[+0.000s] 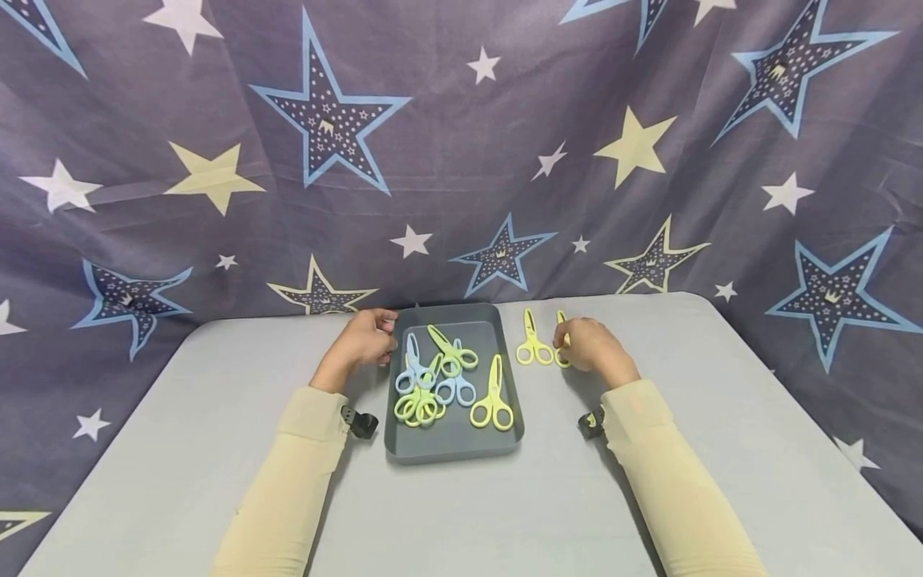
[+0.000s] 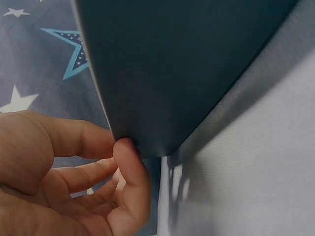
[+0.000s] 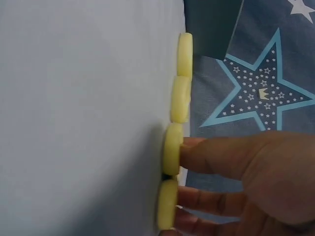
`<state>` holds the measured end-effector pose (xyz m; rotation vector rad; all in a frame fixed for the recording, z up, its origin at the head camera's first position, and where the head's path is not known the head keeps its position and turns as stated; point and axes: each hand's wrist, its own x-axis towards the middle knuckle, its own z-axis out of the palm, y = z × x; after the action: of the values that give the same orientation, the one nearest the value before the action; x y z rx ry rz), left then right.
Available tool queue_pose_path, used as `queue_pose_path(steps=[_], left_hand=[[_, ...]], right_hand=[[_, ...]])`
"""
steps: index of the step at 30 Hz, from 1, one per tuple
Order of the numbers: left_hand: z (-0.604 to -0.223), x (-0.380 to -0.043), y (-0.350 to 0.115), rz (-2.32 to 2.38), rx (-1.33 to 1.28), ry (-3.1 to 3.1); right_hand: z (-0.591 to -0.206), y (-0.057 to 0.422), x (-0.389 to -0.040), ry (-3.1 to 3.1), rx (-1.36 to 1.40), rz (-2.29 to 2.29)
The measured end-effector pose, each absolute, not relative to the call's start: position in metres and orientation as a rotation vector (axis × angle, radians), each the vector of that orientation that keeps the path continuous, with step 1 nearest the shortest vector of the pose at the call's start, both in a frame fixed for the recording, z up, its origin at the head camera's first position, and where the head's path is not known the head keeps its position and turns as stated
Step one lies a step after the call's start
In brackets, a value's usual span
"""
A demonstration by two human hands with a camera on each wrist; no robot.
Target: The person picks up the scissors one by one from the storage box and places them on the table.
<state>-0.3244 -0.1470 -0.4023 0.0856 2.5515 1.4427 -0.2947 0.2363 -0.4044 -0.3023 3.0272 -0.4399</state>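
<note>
A dark grey tray lies on the table, holding two blue scissors, several light green scissors partly piled together, and one yellow pair near its right side. My left hand pinches the tray's far left edge; in the left wrist view the thumb and finger meet at the tray's corner. Right of the tray lie two more yellow scissors. The nearer to the tray is untouched. My right hand grips the other yellow scissors, covering part of their handles.
The pale grey table reaches to a dark curtain patterned with stars, which hangs right behind the tray and scissors. Each wrist carries a small black camera.
</note>
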Motion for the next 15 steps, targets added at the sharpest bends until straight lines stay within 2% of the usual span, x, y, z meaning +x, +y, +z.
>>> queue_pose_path(steps=[15], left_hand=[[-0.403,-0.325,-0.147,1.443,0.100,2.549]], right_hand=[[-0.369,0.225,-0.274,3.108,-0.326,-0.405]])
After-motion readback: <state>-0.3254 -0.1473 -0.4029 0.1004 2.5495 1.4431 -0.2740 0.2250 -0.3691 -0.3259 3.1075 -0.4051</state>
